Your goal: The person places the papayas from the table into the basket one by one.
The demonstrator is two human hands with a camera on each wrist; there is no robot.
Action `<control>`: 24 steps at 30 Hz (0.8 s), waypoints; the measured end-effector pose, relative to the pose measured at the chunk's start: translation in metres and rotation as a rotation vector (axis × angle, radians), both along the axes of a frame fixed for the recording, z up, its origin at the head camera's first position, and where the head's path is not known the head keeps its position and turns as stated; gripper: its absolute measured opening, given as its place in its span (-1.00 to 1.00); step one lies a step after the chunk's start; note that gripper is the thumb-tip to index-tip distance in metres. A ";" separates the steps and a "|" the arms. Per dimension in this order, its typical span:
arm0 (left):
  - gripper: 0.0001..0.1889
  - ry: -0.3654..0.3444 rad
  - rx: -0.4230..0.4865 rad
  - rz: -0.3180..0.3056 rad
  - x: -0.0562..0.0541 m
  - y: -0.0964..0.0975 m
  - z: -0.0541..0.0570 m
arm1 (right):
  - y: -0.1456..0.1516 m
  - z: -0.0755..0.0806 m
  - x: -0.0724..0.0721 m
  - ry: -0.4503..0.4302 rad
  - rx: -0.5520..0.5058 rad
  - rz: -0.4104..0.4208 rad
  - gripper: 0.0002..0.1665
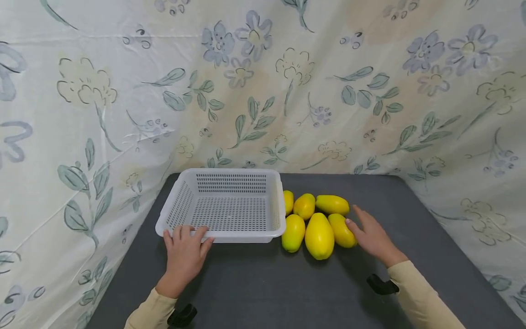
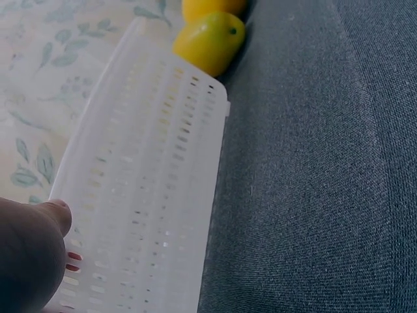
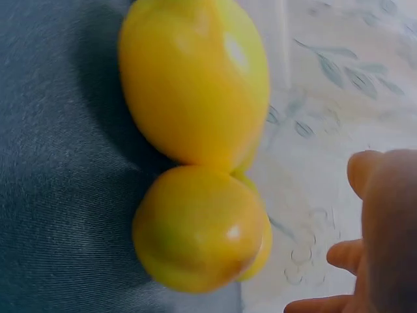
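Observation:
A white perforated plastic basket (image 1: 230, 212) stands on the table with no fruit inside. My left hand (image 1: 186, 253) grips its near rim at the left corner. In the left wrist view the thumb (image 2: 55, 215) lies against the outer wall, and fingertips show red through the holes. Several yellow mangoes (image 1: 319, 236) lie in two rows against the basket's right side. My right hand (image 1: 374, 237) is beside the rightmost near mango (image 1: 343, 230), fingers spread and holding nothing. In the right wrist view its fingers (image 3: 345, 254) stand apart from the fruit.
Dark grey cloth covers the table (image 1: 263, 283). A flowered curtain (image 1: 263, 91) hangs behind it and along both sides. Black straps with cameras (image 1: 382, 285) sit at both wrists.

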State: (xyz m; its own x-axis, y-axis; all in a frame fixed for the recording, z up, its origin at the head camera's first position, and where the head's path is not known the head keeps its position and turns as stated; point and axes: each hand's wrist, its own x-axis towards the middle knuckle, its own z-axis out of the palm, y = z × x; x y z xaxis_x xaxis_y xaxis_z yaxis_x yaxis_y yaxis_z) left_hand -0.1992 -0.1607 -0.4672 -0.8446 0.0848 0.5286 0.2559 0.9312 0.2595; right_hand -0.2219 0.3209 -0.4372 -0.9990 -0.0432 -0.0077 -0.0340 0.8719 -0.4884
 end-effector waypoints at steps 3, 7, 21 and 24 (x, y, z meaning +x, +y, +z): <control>-0.67 0.018 0.000 -0.001 0.000 0.000 0.000 | 0.008 -0.002 0.005 -0.044 -0.130 -0.064 -0.01; -0.67 0.040 -0.004 0.004 -0.001 -0.001 -0.001 | 0.017 -0.006 0.013 -0.100 -0.266 -0.133 -0.01; -0.66 0.017 0.019 0.010 0.000 -0.002 -0.003 | 0.024 -0.022 0.008 -0.243 -0.693 -0.236 0.09; -0.66 0.015 0.025 0.005 0.000 0.000 -0.004 | 0.025 -0.024 0.007 -0.253 -0.720 -0.239 0.09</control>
